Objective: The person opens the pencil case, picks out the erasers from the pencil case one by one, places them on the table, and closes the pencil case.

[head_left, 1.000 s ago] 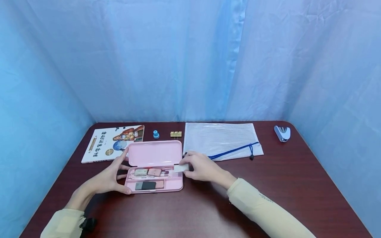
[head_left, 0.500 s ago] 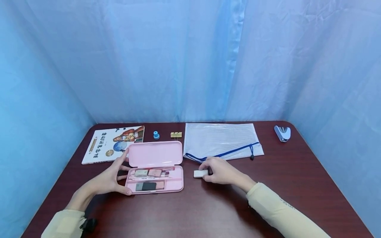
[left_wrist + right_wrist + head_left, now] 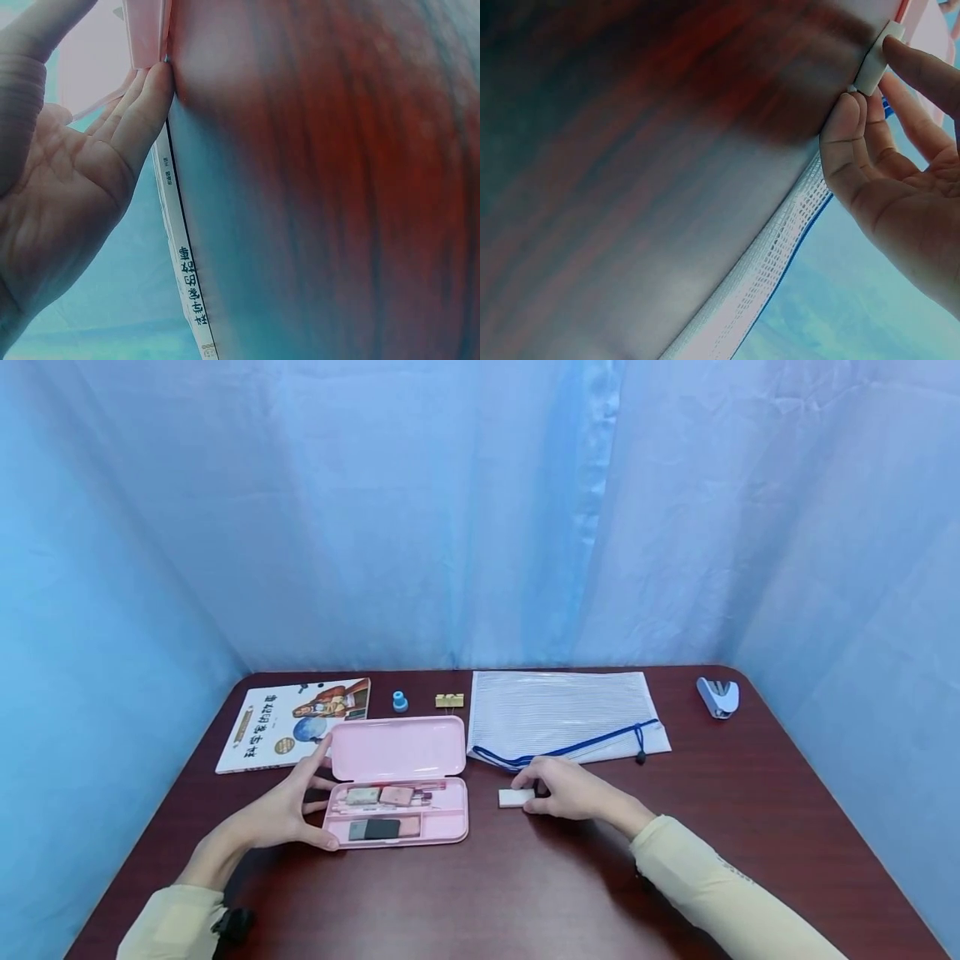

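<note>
A pink pencil case [image 3: 444, 827] lies with its lid folded back, holding pens and several small blocks that look like erasers. My left hand [image 3: 273, 814] rests along its left side, thumb at the near corner and fingers spread toward the lid. In the left wrist view, straight fingertips [image 3: 154, 86] touch the case's side. To the right of the case, my right hand [image 3: 573, 789] pinches a white eraser [image 3: 513, 797] at its right end, down at the table. The right wrist view shows the eraser [image 3: 877, 60] between thumb and fingers.
A book [image 3: 262, 727] lies behind the left hand. A small blue cap-like piece [image 3: 400, 701] and a yellow binder clip [image 3: 450, 701] sit behind the case. The mesh zip pouch [image 3: 562, 710] lies beyond the right hand; a light-blue stapler-like item [image 3: 717, 697] stands far right.
My right hand has carried the white eraser from over the pencil case's right end to the table at the right. The left hand has stayed at the case.
</note>
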`<state>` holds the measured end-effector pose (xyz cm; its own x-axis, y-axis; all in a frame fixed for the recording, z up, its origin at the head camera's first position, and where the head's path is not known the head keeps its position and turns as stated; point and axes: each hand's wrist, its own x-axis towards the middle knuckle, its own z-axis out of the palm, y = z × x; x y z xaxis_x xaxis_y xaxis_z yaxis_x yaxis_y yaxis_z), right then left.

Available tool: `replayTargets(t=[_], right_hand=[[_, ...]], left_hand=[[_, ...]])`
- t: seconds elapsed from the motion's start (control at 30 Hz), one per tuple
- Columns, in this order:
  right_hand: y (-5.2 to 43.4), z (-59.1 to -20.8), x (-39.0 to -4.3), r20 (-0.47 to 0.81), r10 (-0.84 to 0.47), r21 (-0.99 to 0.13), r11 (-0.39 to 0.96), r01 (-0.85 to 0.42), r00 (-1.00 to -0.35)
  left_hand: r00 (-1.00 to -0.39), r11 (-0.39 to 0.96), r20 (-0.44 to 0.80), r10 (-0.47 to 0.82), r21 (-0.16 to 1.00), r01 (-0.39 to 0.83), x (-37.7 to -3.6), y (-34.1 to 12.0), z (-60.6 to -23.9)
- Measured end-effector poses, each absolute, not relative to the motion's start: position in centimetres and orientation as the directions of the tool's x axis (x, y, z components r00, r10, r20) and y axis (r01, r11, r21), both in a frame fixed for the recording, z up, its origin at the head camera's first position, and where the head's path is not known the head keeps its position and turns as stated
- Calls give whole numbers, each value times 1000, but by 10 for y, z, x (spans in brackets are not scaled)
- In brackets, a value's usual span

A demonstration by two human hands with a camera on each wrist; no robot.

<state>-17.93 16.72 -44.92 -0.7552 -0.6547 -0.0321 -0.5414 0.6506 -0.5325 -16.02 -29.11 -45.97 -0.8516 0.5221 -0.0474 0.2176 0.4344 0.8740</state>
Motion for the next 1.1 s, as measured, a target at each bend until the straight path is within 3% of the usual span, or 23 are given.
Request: replayTargets(t=[0.27,0.4,0.73,0.83,0.97,1.1], right_hand=[[166,-446,-177,-41,-644,-566,645,-513,-764],[166,-441,-179,17,-647,-572,619,-538,-762],[149,-426,-181,80,-597,-783,458,-421,-798],[132,-422,-181,125,-613,-765,441,-470,-780],[104,-419,-182,194,-668,-655,457,-602,-718],[75,-419,-182,171,-714,-561,496,-662,-679]], left_hand=[[-856,450,-65,513,870,203,-159,-291,-460],[-853,441,-52,519,871,216,-161,-291,-460],[-857,460,-70,510,865,202,-159,-290,-459],[-860,463,-68,507,862,205,-160,-290,-459],[-856,455,-50,515,862,223,-160,-289,-459],[-854,450,-55,518,866,217,-159,-288,-459]])
